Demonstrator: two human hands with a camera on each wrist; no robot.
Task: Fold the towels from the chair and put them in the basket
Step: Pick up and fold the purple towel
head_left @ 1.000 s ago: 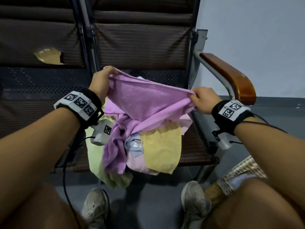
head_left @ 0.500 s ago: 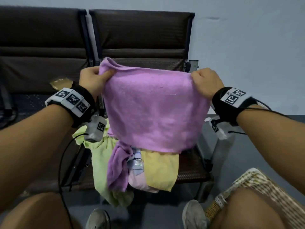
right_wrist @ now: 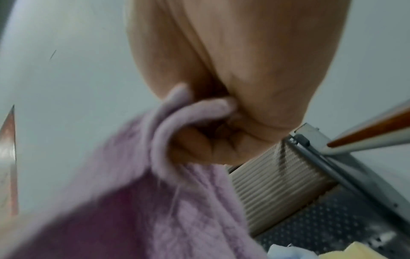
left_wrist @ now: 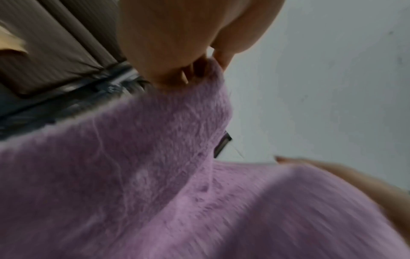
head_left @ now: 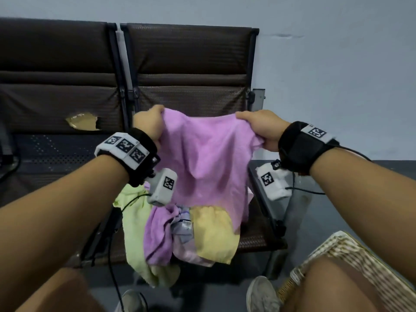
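Note:
A purple towel (head_left: 207,163) hangs in the air above the chair seat, held by its two top corners. My left hand (head_left: 149,124) pinches the left corner, and the left wrist view shows the fingers (left_wrist: 177,57) curled on the purple towel (left_wrist: 155,175). My right hand (head_left: 258,127) grips the right corner; the right wrist view shows the towel's hem (right_wrist: 177,126) bunched in the fist (right_wrist: 221,105). Under it on the seat lies a pile: a green towel (head_left: 135,233), a second purple towel (head_left: 157,235), a yellow towel (head_left: 213,235) and a pale pink one (head_left: 189,253).
A row of dark brown chairs (head_left: 191,64) stands against a grey wall; the left seat back has a tear (head_left: 82,120). A woven basket (head_left: 351,253) sits on the floor at the lower right, by my right knee. My shoes (head_left: 261,293) rest on the grey floor.
The towel was lifted off the pile and stretched flat between both hands. Since then the hands have come closer together and the towel sags in loose folds.

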